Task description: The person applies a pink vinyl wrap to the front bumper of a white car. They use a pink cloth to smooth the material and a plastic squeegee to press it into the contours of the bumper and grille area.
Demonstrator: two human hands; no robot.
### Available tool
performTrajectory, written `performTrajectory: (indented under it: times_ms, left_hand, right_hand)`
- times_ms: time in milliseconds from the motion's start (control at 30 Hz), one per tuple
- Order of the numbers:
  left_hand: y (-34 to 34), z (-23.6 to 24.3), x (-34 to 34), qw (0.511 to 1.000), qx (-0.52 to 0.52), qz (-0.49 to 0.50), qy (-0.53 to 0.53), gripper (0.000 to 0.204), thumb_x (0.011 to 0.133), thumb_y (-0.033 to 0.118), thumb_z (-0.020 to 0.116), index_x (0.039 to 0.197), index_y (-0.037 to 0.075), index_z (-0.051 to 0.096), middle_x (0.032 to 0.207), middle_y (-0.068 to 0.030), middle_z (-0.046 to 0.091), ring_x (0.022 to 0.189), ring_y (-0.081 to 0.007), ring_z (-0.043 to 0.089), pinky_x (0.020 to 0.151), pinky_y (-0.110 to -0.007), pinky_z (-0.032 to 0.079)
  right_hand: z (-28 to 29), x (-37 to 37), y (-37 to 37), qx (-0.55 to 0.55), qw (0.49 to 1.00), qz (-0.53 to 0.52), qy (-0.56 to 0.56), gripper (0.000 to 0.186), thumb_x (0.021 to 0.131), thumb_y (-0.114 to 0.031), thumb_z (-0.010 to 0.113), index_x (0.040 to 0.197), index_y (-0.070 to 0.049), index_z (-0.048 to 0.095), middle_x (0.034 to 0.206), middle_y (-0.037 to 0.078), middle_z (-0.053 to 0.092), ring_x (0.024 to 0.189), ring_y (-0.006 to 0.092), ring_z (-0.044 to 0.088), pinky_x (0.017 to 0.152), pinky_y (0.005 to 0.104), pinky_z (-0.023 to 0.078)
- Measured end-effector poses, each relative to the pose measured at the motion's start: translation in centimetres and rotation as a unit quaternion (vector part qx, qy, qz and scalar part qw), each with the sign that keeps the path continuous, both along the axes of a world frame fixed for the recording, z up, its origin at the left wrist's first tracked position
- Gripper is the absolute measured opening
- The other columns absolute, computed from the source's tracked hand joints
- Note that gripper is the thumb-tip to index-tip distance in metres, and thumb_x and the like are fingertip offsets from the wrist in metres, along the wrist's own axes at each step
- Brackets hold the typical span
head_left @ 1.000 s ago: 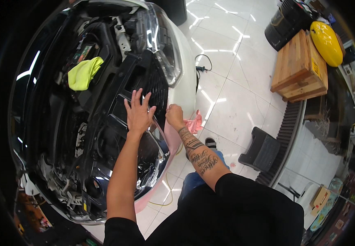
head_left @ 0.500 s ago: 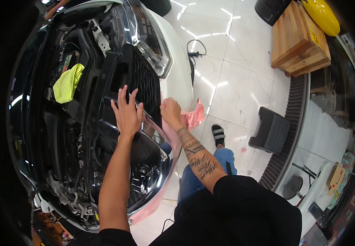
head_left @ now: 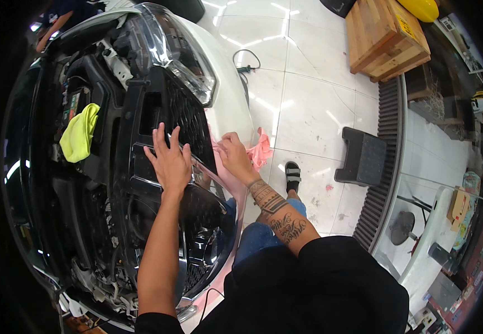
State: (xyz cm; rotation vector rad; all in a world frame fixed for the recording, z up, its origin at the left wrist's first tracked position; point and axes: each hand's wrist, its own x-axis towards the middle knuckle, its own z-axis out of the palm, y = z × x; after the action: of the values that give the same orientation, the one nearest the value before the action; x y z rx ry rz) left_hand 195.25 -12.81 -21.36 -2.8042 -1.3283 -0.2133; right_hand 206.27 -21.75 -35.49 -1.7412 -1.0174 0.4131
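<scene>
From my distant seat, through the head camera, I see the left hand [head_left: 170, 167] with its fingers spread wide, palm down, over the dark front part of the car. I think it lies there to give the body a support while the leaning person works with the other side, but how much it presses, I cannot tell.

The right hand [head_left: 235, 158] has its fingers curled and gathered at the edge of the pink film [head_left: 229, 181]. Its fingertips are partly hidden, so I cannot tell if they really pinch the film or only push on it.

The film runs along the outer edge of the car's front, below the grille [head_left: 184, 111]. It passes under the right hand and lies to the right of the left hand, with glossy trim between. A loose, crumpled pink piece [head_left: 261, 149] sticks out just beyond the right hand. The yellow-green cloth [head_left: 80, 134] rests on the engine bay, apart from both hands, probably to be within reach.
</scene>
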Motion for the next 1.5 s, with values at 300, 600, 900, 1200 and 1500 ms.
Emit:
performTrajectory:
  times_ms: [300,600,900,1200,1500]
  left_hand:
    - [-0.2,-0.1,0.1,0.999,0.006,0.011,0.038,0.046,0.087,0.025,0.055,0.130,0.014,0.045,0.147,-0.0110,0.025,0.138,-0.0303,0.021,0.107,-0.060,0.016]
    - [-0.3,-0.2,0.7,0.999,0.029,0.004,0.038,0.043,0.088,0.025,0.053,0.129,0.015,0.046,0.146,-0.0103,0.027,0.136,-0.0304,0.025,0.106,-0.060,0.017]
    - [-6.7,-4.3,2.9,0.978,-0.104,-0.181,0.027,0.038,0.074,0.004,0.055,0.111,0.000,0.055,0.121,-0.0202,0.050,0.122,-0.0396,0.041,0.099,-0.057,0.030]
    - [-14.3,-18.9,-0.4,0.844,-0.049,-0.396,0.358,0.051,0.085,0.030,0.047,0.127,0.002,0.050,0.131,-0.0137,0.048,0.132,-0.0320,0.032,0.110,-0.056,0.013]
    - [-14.9,-21.0,1.8,0.778,-0.060,-0.379,0.497,0.050,0.090,0.036,0.042,0.132,0.009,0.047,0.135,-0.0083,0.048,0.136,-0.0321,0.023,0.111,-0.058,0.001]
  right_hand:
    - [-7.8,6.1,-5.4,-0.194,0.962,0.190,-0.023,0.048,0.065,-0.027,0.074,0.101,-0.001,0.055,0.099,0.018,0.060,0.094,0.0374,0.056,0.082,0.0407,0.045]
    - [-11.2,3.6,-4.4,-0.295,0.930,0.156,-0.151,0.033,0.072,-0.009,0.055,0.100,0.008,0.057,0.090,0.023,0.062,0.086,0.0419,0.060,0.076,0.0445,0.046]
    - [-13.2,6.0,-5.0,-0.309,0.897,0.272,0.161,0.022,0.073,-0.007,0.051,0.087,0.004,0.063,0.088,0.021,0.064,0.084,0.0355,0.063,0.075,0.0472,0.045]
    - [-12.9,2.5,-6.4,-0.170,0.982,0.016,-0.078,0.018,0.074,-0.012,0.052,0.069,-0.001,0.066,0.071,0.019,0.064,0.068,0.0355,0.064,0.063,0.0453,0.049]
    - [-10.0,3.0,-8.3,-0.209,0.976,0.048,0.027,0.016,0.070,-0.010,0.056,0.071,0.000,0.067,0.074,0.022,0.064,0.074,0.0366,0.065,0.065,0.0440,0.052]
